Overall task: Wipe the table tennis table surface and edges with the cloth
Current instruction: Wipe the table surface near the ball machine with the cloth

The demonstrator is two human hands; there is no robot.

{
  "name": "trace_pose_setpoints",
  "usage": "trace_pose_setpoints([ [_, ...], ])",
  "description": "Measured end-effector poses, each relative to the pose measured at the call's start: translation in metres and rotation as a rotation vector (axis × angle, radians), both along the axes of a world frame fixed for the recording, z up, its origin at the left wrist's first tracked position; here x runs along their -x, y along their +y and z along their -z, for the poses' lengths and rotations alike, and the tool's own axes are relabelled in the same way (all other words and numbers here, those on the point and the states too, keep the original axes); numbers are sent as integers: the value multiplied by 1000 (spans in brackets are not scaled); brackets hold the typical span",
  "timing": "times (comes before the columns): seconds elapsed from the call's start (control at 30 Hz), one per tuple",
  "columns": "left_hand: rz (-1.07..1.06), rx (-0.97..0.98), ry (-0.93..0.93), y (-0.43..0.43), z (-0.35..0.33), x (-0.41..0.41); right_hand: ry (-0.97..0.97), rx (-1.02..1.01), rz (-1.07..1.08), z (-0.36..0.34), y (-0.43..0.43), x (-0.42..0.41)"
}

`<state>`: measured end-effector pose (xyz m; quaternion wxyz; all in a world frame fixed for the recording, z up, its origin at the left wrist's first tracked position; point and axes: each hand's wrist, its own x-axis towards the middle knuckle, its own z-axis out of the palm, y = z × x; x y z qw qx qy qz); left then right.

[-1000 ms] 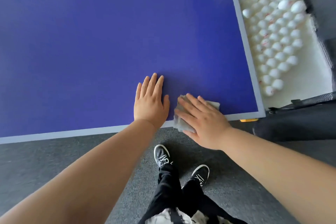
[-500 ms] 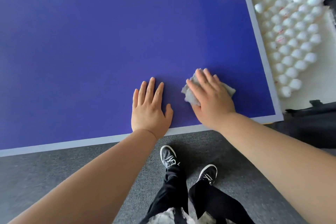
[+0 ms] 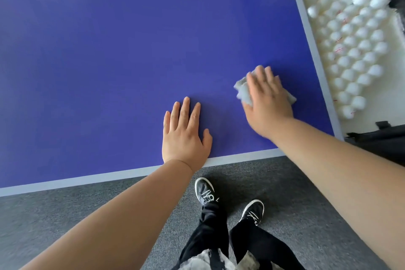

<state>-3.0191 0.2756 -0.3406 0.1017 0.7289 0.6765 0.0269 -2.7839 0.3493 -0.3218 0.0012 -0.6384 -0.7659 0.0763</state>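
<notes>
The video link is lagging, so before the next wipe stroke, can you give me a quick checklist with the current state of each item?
1. Cloth pressed under the right hand on the table: ok.
2. Left hand flat on the table, apart from the cloth: ok.
3. Cloth inside the side stripe, short of the balls: ok.
4. Cloth spread flat rather than bunched: cannot tell, since the hand covers most of it and the image is blurred.
5. Near stripe already wiped: cannot tell.
</notes>
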Motion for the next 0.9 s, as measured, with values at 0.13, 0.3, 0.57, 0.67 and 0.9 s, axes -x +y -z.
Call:
trace_pose_setpoints([
  [0.13,1,1,-2,1,-3,-1,72,60,-596,4,-80,10],
  [0.3,3,-5,12,0,-4,-1,-6,38,-537,0,-34,-9],
  [0.57,1,-18,0,0,-1,0,59,20,-201,-8,-6,23],
  [0.67,5,-11,2,0,-2,-1,45,145,-575,-7,-91,16],
  [0.9,4,-8,-15,0,-3,0,4,88,-418,-10,-2,-4],
])
